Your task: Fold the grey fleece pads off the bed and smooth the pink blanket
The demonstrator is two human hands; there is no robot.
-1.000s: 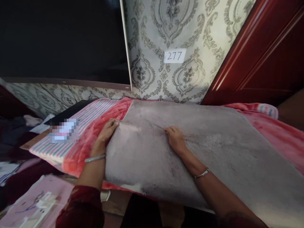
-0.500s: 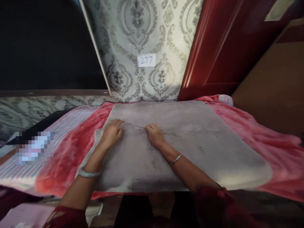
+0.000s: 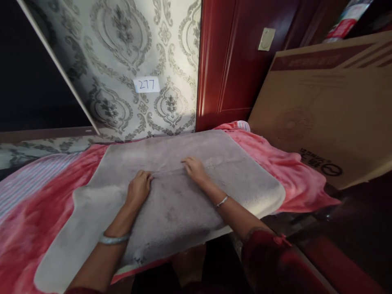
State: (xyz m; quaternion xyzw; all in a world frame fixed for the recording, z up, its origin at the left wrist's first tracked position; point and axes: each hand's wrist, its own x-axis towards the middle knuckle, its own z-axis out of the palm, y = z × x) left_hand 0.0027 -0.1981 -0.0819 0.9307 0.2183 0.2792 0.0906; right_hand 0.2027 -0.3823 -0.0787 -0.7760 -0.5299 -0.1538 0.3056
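A grey plush mat (image 3: 183, 179) lies spread over a pink-red blanket (image 3: 294, 175) on a bed set against damask wallpaper (image 3: 122, 49). The left hand (image 3: 138, 188) and right hand (image 3: 194, 169) press flat on it, fingers open, near each other along a faint crease. A red door (image 3: 239, 61) and a cardboard box (image 3: 330, 106) stand to the right.

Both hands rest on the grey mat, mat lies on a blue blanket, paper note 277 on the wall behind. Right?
Not quite: the blanket is pink-red, not blue, as the head view shows. The rest holds: the left hand and right hand rest on the grey mat, and the note marked 277 is on the wall behind.
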